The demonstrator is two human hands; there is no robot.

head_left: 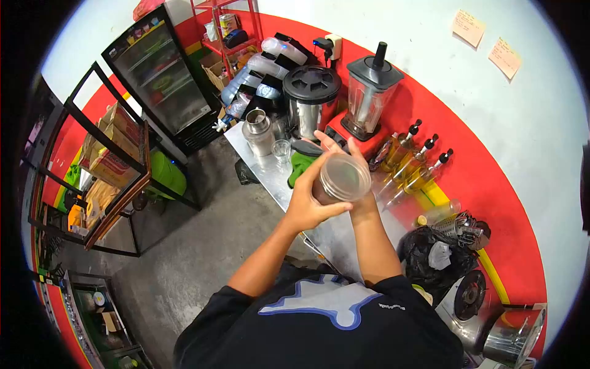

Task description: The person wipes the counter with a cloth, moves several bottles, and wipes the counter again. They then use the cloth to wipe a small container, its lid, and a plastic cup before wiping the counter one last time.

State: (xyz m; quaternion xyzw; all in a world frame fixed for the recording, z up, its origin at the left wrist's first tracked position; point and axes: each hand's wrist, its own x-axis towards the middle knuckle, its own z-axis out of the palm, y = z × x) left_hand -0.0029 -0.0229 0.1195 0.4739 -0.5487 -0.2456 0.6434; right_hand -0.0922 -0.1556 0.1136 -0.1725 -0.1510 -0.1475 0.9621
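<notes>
A plastic jar (pixel 345 178) with a translucent round lid and dark brown contents is tilted toward me above the steel counter (pixel 289 178). My left hand (pixel 310 200) is wrapped around its side, thumb along the near edge. Behind the jar, my right hand (pixel 335 144) has its fingers stretched out and spread; the jar hides the palm. Just beyond the hands lie a green cloth (pixel 300 167) and a clear glass (pixel 281 150). A blender (pixel 370 92) on a red base stands past my right hand.
A steel shaker (pixel 258 132) and a large black-lidded canister (pixel 311 101) stand on the far counter. Pump bottles (pixel 409 166) line the wall at right. Nearer me are a black plastic bag (pixel 424 252) and a stove (pixel 464 301). A wooden-topped table (pixel 123 203) stands left.
</notes>
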